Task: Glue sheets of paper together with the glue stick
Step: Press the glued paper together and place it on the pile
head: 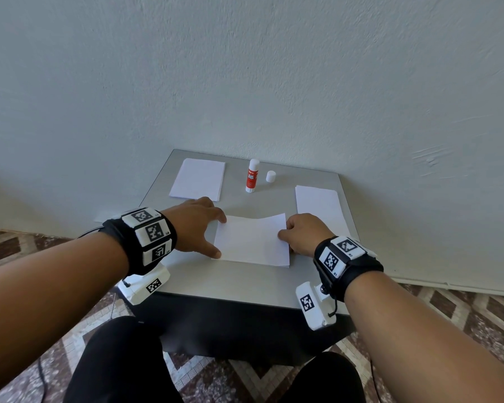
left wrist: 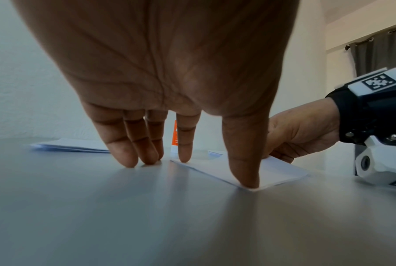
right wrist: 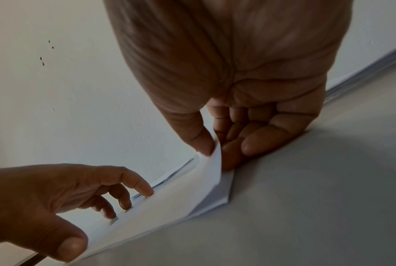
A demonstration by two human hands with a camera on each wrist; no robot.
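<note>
A: Head view first: small grey desk against a pale wall, and in the middle lies the top sheet, resting on another sheet beneath it.

B: The left hand sits at the sheet's left edge, fingers spread and straight, thumb down at the near left corner. The right hand is at the right edge, fingers curled in.

A: Behind them the glue stick stands upright, uncapped, with its white cap just beside it. A paper stack lies far left, a second stack on the right.

B: Over to the left wrist view. The left hand's grip is wide open: straight fingertips press down, thumb on the sheet's near corner, index on its far corner, the other three on the bare desk beside it. It holds nothing.

A: Right hand showing beyond, at the sheet's far edge. The orange of the glue stick peeks between the fingers.

B: Right wrist view now. The right hand's thumb and curled fingers pinch the top sheet's edge, lifting it clear of the lower sheet, which lies flat.

A: So the top sheet arches up on the right, while the left hand pins its opposite side flat
</note>
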